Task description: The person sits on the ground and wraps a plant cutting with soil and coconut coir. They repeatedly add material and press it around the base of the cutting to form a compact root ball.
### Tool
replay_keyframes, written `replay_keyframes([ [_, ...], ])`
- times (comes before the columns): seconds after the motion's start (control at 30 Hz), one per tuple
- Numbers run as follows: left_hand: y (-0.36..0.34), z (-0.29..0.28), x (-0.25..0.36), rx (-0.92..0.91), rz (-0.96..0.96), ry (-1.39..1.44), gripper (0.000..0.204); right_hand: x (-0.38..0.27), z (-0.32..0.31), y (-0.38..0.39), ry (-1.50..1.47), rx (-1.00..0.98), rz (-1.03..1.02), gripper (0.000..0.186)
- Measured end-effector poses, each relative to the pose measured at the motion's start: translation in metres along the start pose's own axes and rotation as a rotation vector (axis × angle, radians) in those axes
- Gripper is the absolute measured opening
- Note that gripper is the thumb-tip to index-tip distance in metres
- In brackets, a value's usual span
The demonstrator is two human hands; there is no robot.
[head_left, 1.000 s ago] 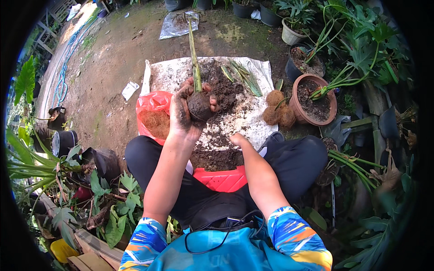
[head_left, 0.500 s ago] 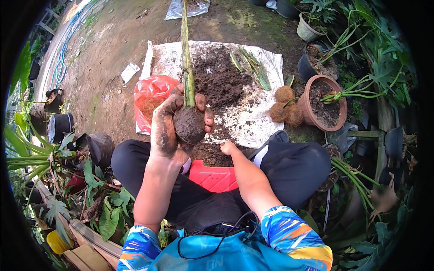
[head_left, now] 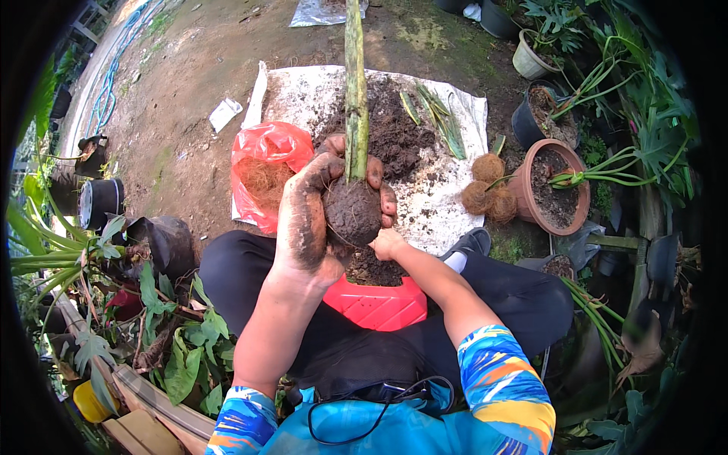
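My left hand (head_left: 303, 212), smeared with dark soil, is wrapped round the base of a thick green plant stem (head_left: 355, 98). A round soil-covered root ball (head_left: 352, 212) sits at the stem's lower end, in the palm. Close to the ball's lower right side is my right hand (head_left: 388, 244), its fingers drawn together; whatever they hold is too small or hidden to make out. Under both hands stands a red plastic container (head_left: 379, 303) with dark soil in it, between my crossed legs.
A white sheet (head_left: 455, 205) carries heaped dark soil (head_left: 402, 136) and cut leaf pieces (head_left: 442, 125). At its left, a red plastic bag (head_left: 277, 140) holds brown fibre. Several brown fibre balls (head_left: 487, 168) lie right, beside a terracotta-coloured pot (head_left: 519, 186). Potted plants line both sides.
My left hand with the stem and root ball appears farther right and slightly lower. My right hand is now close against the ball. The whole view has shifted a little.
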State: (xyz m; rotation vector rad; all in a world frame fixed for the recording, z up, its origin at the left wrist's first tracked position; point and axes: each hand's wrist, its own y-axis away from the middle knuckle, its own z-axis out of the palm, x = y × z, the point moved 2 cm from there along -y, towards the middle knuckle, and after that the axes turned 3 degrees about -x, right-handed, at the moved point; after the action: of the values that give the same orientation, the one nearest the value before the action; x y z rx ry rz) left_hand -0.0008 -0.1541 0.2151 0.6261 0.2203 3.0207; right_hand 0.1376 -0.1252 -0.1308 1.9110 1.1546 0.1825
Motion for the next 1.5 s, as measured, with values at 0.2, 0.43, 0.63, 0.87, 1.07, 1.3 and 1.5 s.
replay_keyframes([
  [0.2,-0.004,-0.001,-0.008,-0.001,-0.033,0.032,0.018,-0.018,0.060,-0.010,0.101,0.020,-0.017,0.072],
  [0.43,-0.011,0.001,-0.017,0.012,-0.040,-0.039,0.017,0.004,0.096,-0.014,0.309,0.150,-0.275,0.053],
  [0.63,-0.012,0.000,-0.018,0.034,-0.053,-0.078,0.018,0.018,0.120,-0.023,0.402,0.443,-0.375,0.039],
  [0.87,-0.010,0.000,-0.018,0.043,-0.049,-0.080,0.018,0.022,0.083,-0.017,0.031,0.254,-0.217,0.022],
  [1.07,-0.010,0.004,-0.022,0.012,-0.061,-0.099,0.017,0.022,0.040,-0.006,-0.491,0.487,0.078,0.033],
  [1.3,-0.007,0.008,-0.021,0.015,-0.050,-0.085,0.016,0.039,0.050,-0.012,-0.579,0.698,0.196,0.045],
  [1.5,-0.005,0.008,-0.018,0.013,-0.059,-0.093,0.022,0.025,0.057,0.004,-0.559,0.123,0.648,0.030],
])
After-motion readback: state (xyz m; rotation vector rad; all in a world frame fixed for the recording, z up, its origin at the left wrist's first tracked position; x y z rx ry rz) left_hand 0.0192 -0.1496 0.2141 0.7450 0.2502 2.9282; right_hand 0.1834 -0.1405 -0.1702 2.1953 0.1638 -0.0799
